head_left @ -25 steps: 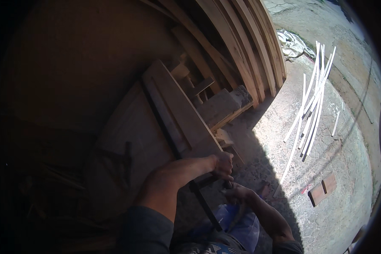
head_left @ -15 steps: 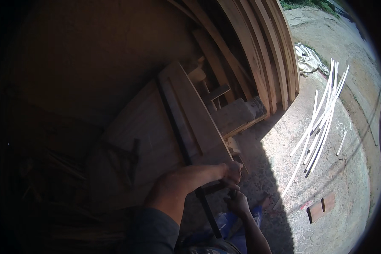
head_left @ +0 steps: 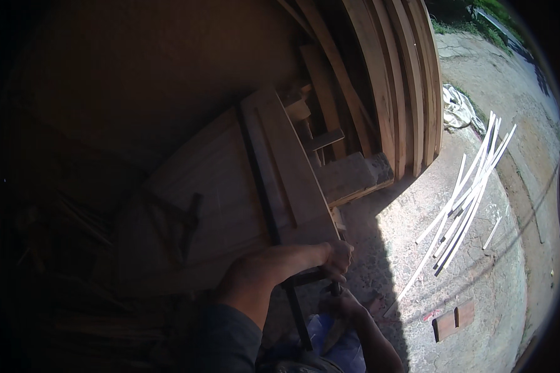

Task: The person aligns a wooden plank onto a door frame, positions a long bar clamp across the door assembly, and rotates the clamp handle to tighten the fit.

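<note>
Head view: clock directions were read from the left hand, with twelve at the top.
Left hand [head_left: 338, 258]: fingers curled in at the panel's near corner; whether they closed on the panel's edge or the clamp could not be told.
Right hand [head_left: 341, 303]: at six o'clock, just below the left, wrapped around the dark handle [head_left: 336, 288].
Clamp arm [head_left: 305, 278]: short and dark, it reached from the dark bar toward the hands, at eight o'clock.
Dark bar [head_left: 261, 189]: long and straight, it ran across the panel from eleven o'clock and past its near edge toward seven.
Wooden panel [head_left: 218, 168]: broad and pale, at ten o'clock, under the bar.
Handling: bar and arm looked like metal, so probably stiff, rather heavy and hard to damage; the handle promised the surest hold, the bar near the arm a steady second one. The panel seemed rigid but easily dented, best held by its edges.
Dark frame-like piece [head_left: 193, 214]: between nine and ten, over the panel, too dim to identify.
Rough block [head_left: 351, 176]: at twelve, beyond the panel's edge.
Leaning boards [head_left: 410, 93]: at one.
White strips [head_left: 473, 193]: heaped loosely on sunlit ground, at two.
Brown wood pieces [head_left: 454, 321]: at four.
</note>
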`<state>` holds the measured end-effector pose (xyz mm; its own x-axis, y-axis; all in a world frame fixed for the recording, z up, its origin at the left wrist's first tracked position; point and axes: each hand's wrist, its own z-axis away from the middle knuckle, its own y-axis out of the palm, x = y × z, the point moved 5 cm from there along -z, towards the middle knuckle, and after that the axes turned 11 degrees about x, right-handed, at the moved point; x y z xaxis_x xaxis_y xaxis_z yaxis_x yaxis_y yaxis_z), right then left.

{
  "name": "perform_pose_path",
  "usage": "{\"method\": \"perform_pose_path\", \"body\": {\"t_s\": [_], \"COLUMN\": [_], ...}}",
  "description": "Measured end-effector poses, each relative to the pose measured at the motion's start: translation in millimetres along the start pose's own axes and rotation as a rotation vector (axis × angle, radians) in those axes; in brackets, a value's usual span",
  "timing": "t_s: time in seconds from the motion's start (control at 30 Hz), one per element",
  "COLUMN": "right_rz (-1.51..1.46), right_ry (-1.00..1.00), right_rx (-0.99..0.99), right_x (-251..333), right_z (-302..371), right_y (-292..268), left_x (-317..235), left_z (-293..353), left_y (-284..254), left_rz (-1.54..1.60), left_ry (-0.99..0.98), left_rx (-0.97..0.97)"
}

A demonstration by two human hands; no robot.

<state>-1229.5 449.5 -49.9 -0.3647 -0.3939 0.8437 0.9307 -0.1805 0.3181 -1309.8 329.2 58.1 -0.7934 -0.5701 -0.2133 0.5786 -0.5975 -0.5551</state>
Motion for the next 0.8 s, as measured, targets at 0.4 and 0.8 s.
{"method": "perform_pose_path", "body": {"t_s": [0.4,0.8], "right_rz": [0.126,0.272], "right_ry": [0.107,0.001], "right_rx": [-0.172,0.101], "right_x": [30,24], "right_z": [0,30], "right_y": [1,-29], "left_x": [-6,-57], "left_z": [-5,32], "left_y": [5,-9], "left_rz": [0.049,0.599], "left_ry": [-0.013,-0.716], "left_rx": [-0.083,-1.405]}}
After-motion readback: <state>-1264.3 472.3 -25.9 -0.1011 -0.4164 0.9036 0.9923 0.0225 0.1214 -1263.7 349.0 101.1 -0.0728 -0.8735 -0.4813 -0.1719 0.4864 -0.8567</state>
